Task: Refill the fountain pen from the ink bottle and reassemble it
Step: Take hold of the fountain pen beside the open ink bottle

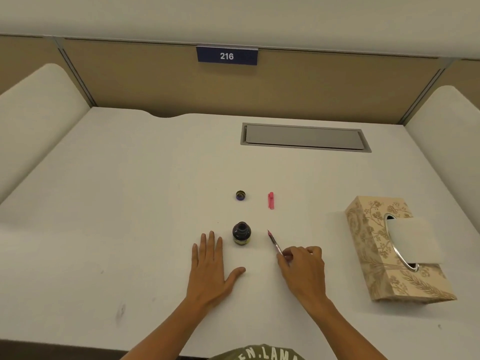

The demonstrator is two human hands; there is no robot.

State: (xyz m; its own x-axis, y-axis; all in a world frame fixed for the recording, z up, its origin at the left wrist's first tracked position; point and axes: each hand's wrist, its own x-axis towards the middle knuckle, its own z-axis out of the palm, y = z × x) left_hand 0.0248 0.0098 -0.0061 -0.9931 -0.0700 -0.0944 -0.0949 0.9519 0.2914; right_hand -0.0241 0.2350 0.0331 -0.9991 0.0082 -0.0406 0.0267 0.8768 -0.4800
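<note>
Ink bottle (241, 233) open, upright at desk (130, 203) centre. Its cap (240, 195) is parked at 12 o'clock of it, well apart, out of the working path. Pink pen cap (271, 200) lies at 1 o'clock, also clear. My right hand (302, 268) pinches the pen section (274, 242) by its rear end, fingers (285, 254) closed on it, nib aimed to 11 o'clock, tip just beside the bottle at 3 o'clock. Can't tell if the nib touches the desk. My left hand (210, 266) lies flat, released, at 8 o'clock of the bottle, near enough to steady it. Tissue box (374, 255) at far 3 o'clock for wiping. Likely step: dip the nib.
</note>
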